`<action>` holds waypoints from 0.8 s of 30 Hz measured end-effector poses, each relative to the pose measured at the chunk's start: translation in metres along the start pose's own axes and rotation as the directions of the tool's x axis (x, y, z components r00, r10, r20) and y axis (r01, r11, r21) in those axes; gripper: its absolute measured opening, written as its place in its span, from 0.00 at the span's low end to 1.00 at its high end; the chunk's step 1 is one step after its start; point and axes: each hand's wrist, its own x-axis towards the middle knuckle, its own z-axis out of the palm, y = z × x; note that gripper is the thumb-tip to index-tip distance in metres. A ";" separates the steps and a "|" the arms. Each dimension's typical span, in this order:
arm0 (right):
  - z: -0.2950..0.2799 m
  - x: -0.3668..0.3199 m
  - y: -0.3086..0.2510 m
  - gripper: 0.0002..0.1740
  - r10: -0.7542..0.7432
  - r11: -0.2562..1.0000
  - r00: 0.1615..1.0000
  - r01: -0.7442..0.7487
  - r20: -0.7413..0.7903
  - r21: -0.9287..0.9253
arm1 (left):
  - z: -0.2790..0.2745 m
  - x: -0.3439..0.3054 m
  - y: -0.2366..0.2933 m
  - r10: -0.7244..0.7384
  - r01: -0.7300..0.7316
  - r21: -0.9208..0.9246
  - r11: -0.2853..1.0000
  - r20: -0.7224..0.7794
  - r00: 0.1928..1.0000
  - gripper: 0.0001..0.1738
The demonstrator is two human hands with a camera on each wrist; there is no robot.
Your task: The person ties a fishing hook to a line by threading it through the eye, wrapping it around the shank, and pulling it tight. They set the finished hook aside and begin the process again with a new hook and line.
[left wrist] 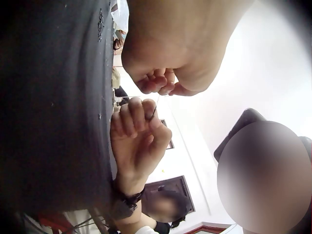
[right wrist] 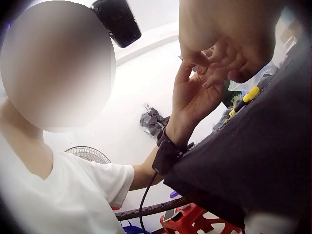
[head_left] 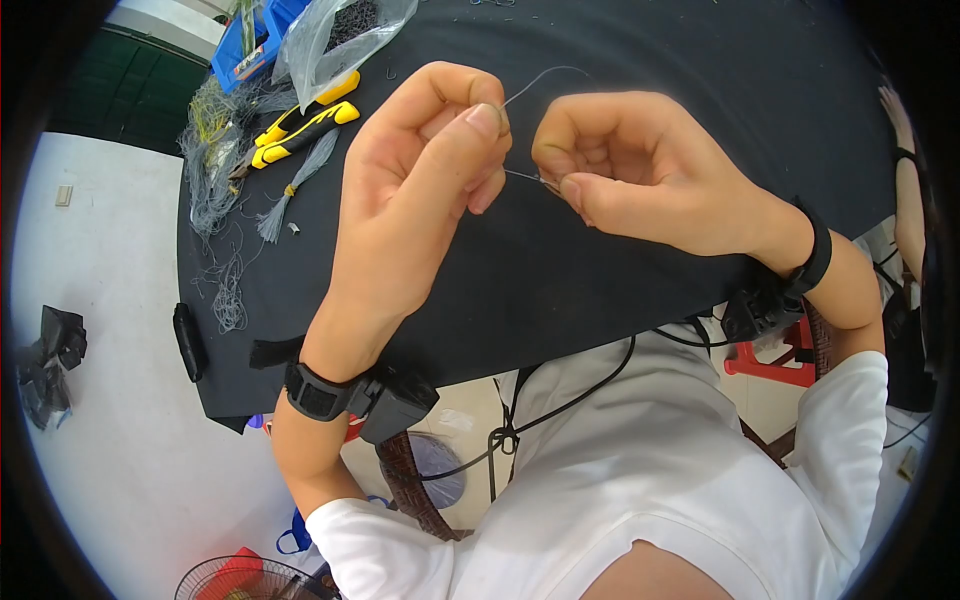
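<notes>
Above the black-covered table (head_left: pixel 600 290), my left hand (head_left: pixel 420 150) pinches a thin grey fishing line (head_left: pixel 545 71) between thumb and index finger. One end of the line curves up and right past the fingertips. A short stretch runs across the small gap to my right hand (head_left: pixel 645 170), whose thumb and curled index finger pinch a small dark fishing hook (left wrist: pixel 154 112). Most of the hook is hidden by the fingers. In the right wrist view the left hand (right wrist: pixel 195 95) overlaps the right hand (right wrist: pixel 229 41), covering the pinched line.
Yellow-and-black pliers (head_left: pixel 305 135) lie at the table's left, by tangled line (head_left: pixel 212 150) and a tied bundle of line (head_left: pixel 290 190). Behind are a clear bag (head_left: pixel 310 55) of dark hooks and a blue bin (head_left: pixel 245 50). Another person's arm (head_left: pixel 905 200) is at far right.
</notes>
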 end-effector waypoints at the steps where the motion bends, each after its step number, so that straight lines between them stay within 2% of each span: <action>1: 0.000 0.000 0.001 0.06 -0.001 1.000 1.000 0.001 0.001 -0.001 | -0.001 0.001 -0.002 0.015 -0.015 -0.023 1.000 -0.010 1.000 0.08; 8: -0.004 0.001 0.006 0.07 -0.035 0.999 0.999 0.034 -0.016 -0.021 | -0.007 0.003 -0.005 -0.009 0.007 -0.165 0.986 -0.014 1.000 0.07; 11: -0.002 0.002 0.007 0.07 -0.058 0.997 0.997 0.061 -0.055 0.055 | -0.013 0.004 -0.007 0.003 0.000 -0.199 0.980 0.014 1.000 0.08; 17: -0.003 0.002 0.003 0.07 -0.094 0.995 0.984 0.096 -0.152 0.007 | 0.003 0.003 -0.001 -0.022 0.016 -0.022 1.000 -0.278 0.960 0.12; 20: -0.003 0.001 0.003 0.07 -0.093 0.995 0.982 0.096 -0.165 0.008 | -0.008 0.002 -0.002 -0.065 0.097 0.129 0.987 -0.233 0.970 0.11; 23: -0.005 0.003 0.008 0.07 -0.098 0.995 0.981 0.096 -0.167 -0.018 | -0.001 -0.001 -0.002 -0.067 0.099 0.224 0.969 -0.146 0.987 0.11; 24: -0.004 0.003 0.007 0.07 -0.101 0.995 0.979 0.099 -0.174 -0.024 | 0.001 -0.001 -0.002 -0.049 0.077 0.193 0.978 -0.145 0.988 0.12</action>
